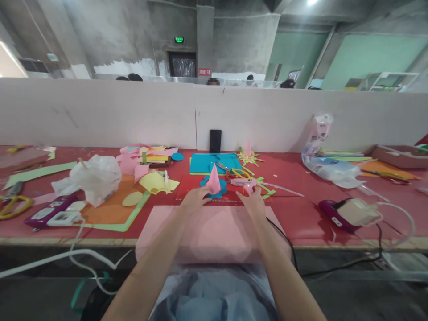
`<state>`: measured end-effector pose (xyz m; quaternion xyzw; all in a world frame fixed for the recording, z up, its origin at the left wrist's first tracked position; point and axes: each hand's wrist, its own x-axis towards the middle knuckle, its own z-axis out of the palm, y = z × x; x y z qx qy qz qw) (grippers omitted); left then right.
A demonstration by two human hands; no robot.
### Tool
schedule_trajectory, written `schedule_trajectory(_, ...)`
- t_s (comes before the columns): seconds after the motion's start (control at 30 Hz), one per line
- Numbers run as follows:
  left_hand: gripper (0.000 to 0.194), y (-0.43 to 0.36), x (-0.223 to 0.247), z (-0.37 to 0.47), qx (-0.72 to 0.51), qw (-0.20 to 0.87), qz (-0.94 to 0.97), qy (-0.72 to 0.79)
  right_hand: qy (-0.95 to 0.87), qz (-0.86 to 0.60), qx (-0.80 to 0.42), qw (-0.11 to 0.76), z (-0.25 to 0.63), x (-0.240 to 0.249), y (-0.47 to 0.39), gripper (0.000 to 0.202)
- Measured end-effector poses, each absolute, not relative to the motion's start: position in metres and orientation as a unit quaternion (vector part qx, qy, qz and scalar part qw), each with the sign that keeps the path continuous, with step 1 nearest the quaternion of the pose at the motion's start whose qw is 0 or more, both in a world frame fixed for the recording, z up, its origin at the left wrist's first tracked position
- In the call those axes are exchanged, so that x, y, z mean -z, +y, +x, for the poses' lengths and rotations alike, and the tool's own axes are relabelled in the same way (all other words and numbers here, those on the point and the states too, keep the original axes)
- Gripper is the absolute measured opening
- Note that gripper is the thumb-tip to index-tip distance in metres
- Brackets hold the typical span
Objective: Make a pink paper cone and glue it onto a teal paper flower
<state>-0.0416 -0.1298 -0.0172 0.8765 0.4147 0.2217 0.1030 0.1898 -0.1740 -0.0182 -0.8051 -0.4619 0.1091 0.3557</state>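
Observation:
A pink paper cone (213,180) stands upright on a blue scalloped paper flower (223,186), over a red sheet (186,186). My left hand (196,199) has its fingers closed at the flower's near left edge, beside the cone's base. To the right, a pink hot glue gun (246,183) with a small lit light points its nozzle left. My right hand (252,201) is around the near part of the glue gun, the thumb apart on the left; the palm hides some of it. Scissors with yellow handles (241,173) lie just behind the glue gun.
Behind are blue sheets (200,163), a black phone (215,141) and another pink cone with green strips (248,154). Paper scraps (129,161) and a crumpled white bag (98,176) lie left. Power strips (55,210) with cables flank the pink mat (214,236). A white partition (133,113) stands behind.

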Motion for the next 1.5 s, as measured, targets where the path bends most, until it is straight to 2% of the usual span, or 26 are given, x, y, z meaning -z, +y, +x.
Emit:
schedule_trajectory(0.63,0.025,-0.121,0.024,-0.036,-0.274,0.078,0.829,0.481,-0.472,-0.784,-0.094,0.392,0.192,0.022,-0.180,0.050)
schedule_trajectory(1.0,0.025,-0.123,0.022,-0.035,-0.284,0.105,0.810,0.503,-0.586,-0.744,-0.036,0.318,0.180,0.026,-0.183,0.037)
schedule_trajectory(1.5,0.021,-0.116,0.029,-0.036,-0.296,0.079,0.820,0.484,-0.639,-0.697,0.044,0.323,0.166,0.039,-0.173,0.027)
